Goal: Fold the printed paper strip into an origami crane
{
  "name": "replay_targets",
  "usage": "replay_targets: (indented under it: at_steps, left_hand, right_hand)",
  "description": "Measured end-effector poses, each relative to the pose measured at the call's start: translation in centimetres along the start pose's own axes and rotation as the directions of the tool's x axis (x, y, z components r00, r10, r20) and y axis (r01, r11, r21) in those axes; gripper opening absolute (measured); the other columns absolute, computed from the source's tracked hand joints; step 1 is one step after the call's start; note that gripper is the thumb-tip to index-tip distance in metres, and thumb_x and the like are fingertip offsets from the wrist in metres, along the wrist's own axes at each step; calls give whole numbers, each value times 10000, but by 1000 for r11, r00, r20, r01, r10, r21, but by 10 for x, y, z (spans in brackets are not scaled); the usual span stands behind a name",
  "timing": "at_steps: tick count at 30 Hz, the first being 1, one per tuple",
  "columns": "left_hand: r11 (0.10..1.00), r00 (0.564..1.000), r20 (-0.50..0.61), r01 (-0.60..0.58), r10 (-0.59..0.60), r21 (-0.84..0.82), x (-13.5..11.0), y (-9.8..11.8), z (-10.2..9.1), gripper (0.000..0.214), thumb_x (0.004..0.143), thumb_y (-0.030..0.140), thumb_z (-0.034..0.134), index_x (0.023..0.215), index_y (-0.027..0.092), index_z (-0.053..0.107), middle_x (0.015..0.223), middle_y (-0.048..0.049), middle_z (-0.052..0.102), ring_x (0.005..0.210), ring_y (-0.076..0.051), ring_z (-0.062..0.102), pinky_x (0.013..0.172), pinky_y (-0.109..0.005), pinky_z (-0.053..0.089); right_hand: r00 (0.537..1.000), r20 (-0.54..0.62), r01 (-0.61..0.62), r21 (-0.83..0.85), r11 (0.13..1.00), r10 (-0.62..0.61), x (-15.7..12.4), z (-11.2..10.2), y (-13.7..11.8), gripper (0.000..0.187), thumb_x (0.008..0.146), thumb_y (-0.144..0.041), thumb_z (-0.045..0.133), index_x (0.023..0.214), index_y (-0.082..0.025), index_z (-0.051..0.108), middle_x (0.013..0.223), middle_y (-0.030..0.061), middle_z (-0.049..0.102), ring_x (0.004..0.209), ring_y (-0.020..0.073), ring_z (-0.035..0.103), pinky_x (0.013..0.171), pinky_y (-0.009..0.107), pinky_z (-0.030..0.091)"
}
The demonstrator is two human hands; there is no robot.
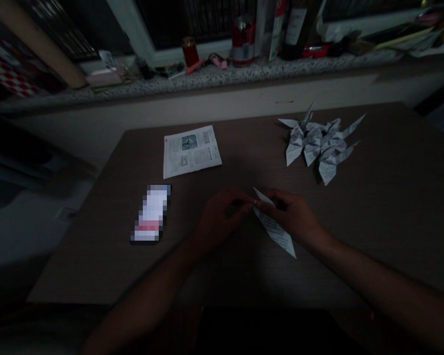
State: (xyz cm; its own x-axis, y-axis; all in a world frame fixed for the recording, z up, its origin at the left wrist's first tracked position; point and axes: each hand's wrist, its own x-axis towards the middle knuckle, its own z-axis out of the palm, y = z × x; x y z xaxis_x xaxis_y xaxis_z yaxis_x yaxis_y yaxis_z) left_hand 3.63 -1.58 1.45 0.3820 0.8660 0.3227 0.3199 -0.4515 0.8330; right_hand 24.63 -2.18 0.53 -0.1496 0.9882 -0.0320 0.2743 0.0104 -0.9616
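A narrow, pointed piece of folded printed paper (276, 230) is held slantwise above the table in front of me. My right hand (294, 212) is closed on it, thumb on the near face and fingers behind. From the other side, my left hand (225, 212) pinches the paper's left edge between thumb and forefinger. Both sets of fingertips meet near the paper's upper part. Several folded paper cranes (321, 143), made of similar printed paper, stand in a cluster at the back right.
A flat printed sheet (192, 152) lies at the back left of the brown table (111, 197). Nearer me is a phone (151, 214) with a lit, blurred screen. Behind the table, a granite windowsill (207, 76) carries a red can (243, 42), bottles and small clutter.
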Motion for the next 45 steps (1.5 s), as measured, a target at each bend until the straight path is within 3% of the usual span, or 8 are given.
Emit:
replay_targets:
  at_steps: [3,10,15,21,32,40,45]
  left_hand:
    - [992,995,-14,102,-103,-71,-1,0,2,72,956,252,710,1014,211,705,1011,-24,722,961,-172,689,876,-310,532]
    - [965,977,-4,209,-212,-156,-1,2,5,99,926,285,737,964,207,690,950,-16,717,908,-170,682,846,-308,527]
    - [941,970,-12,233,-243,-244,0,0,8,149,914,301,741,979,200,653,937,-11,689,865,-153,661,781,-275,527]
    - [923,953,55,301,-297,-240,2,0,7,162,910,324,732,990,194,677,947,-26,706,871,-169,675,790,-292,536]
    - [926,959,79,283,-272,-250,1,-2,9,150,915,324,734,967,194,679,927,-9,705,854,-151,665,777,-269,510]
    - [932,948,134,310,-288,-186,1,4,10,173,949,360,673,990,193,691,936,-17,726,858,-166,675,774,-279,521]
    - [946,951,118,300,-286,-125,1,3,11,172,959,369,648,970,202,687,927,-15,725,852,-169,668,783,-288,521]
  right_hand:
    - [1000,1,3,17,1000,-3,0,1,0,259,833,-475,746,927,-237,787,764,21,725,658,181,604,584,298,451]
    - [1000,4,-11,70,998,10,-2,3,-2,264,835,-483,750,931,-238,772,800,23,723,711,188,630,622,300,475]
    - [999,24,-43,88,995,41,-3,4,-3,281,847,-505,748,928,-235,754,810,27,708,729,194,620,643,310,476]
    - [998,29,-55,102,993,52,-2,4,-4,273,849,-503,736,922,-240,741,804,26,702,747,207,628,669,328,487]
    - [999,41,-15,123,992,10,-1,5,-3,215,853,-458,722,879,-246,691,771,5,643,738,195,596,685,322,460]
    - [997,3,-77,309,948,80,-4,8,-5,234,839,-458,731,853,-238,650,787,-7,602,750,182,565,712,315,449]
    - [995,27,-104,274,956,100,-4,10,-1,277,851,-509,723,893,-240,676,816,2,634,758,189,584,713,320,461]
